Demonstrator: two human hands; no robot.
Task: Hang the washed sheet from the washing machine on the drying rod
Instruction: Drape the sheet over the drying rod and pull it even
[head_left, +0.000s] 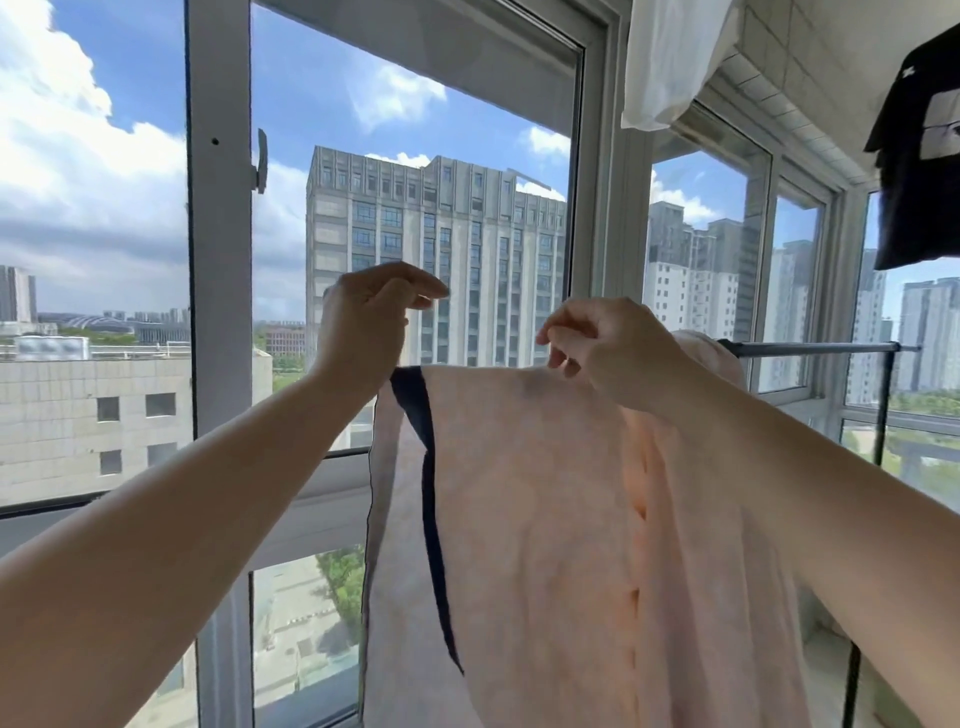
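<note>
Sunlit window (415, 208) behind, pink sheet (519, 493) draped over rod (810, 348), fingers (558, 358) at its top fold

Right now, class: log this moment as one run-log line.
sheet: draped over rod | left hand: above sheet, holding nothing | right hand: fingers at top fold

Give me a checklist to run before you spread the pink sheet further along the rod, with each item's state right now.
1. Sheet draped over the drying rod: ok.
2. Left hand holding the sheet: cannot tell, its fingers curl above the top edge.
3. Right hand pinching the top fold: ok.
4. Free rod to the right: ok, bare metal shows.
5. Sheet flat: not ok, vertical folds and a dark band turned over.
6. Black garment overhead clear of the sheet: ok.
</note>
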